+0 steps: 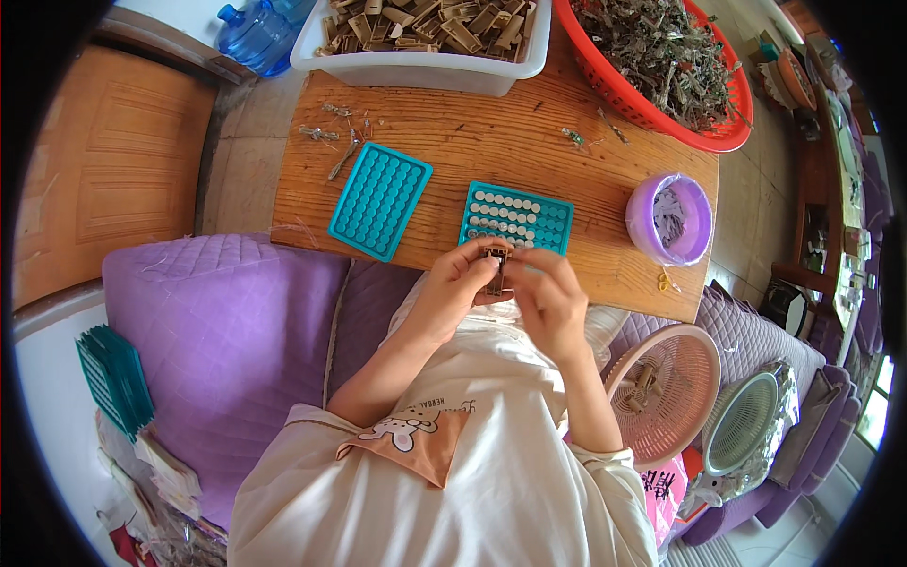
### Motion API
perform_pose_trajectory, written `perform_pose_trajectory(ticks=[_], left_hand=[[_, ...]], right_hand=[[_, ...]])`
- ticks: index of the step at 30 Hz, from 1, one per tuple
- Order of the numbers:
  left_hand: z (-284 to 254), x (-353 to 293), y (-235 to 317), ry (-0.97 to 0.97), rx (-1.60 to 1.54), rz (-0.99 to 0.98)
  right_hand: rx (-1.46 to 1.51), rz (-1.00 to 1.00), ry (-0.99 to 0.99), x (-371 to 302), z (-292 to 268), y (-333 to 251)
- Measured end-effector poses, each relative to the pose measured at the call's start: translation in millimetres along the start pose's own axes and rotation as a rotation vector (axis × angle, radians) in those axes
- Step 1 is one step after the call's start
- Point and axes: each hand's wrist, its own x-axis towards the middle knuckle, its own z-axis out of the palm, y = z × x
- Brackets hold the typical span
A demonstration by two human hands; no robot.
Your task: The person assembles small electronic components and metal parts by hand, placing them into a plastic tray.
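In the head view, near edge of the desk (444,142): one brown plastic casing (495,273), grasped in the left hand (455,286). Right hand (551,300): fingers curled close beside it; whether its grip pinches anything, cannot tell. Just beyond: teal tray (556,212), part-filled with white discs (507,200). Handling, advised: left grip steady, right fingertips light, tray unjostled.
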Motion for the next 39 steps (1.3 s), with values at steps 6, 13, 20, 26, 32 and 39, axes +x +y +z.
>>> perform_pose_trajectory(ticks=[6, 13, 20, 26, 32, 39], left_hand=[[-0.9, 2.8, 6.0, -0.060, 0.047, -0.023], [1.9, -0.4, 5.8, -0.092, 0.089, -0.086], [0.0, -1.9, 4.1, -0.099, 0.131, -0.040], [3.0, 1.5, -5.2, -0.154, 0.099, -0.018], [-2.7, 6.7, -10.3, -0.080, 0.212, -0.027], [-8.9, 8.8, -5.4, -0.065, 0.238, 0.033]], right_hand=[[-0.177, 0.132, 0.149, 29.7, 1.7, 47.7], [-0.399, 0.098, -0.067, 33.8, 5.0, 60.4], [0.058, 0.198, 0.122, 25.8, -1.6, 20.6], [0.092, 0.093, 0.035, 4.9, 1.9, 0.1], [0.102, 0.095, -0.048, -1.0, -0.2, 9.7], [-0.334, 0.157, 0.058, 22.2, 12.0, 49.9]])
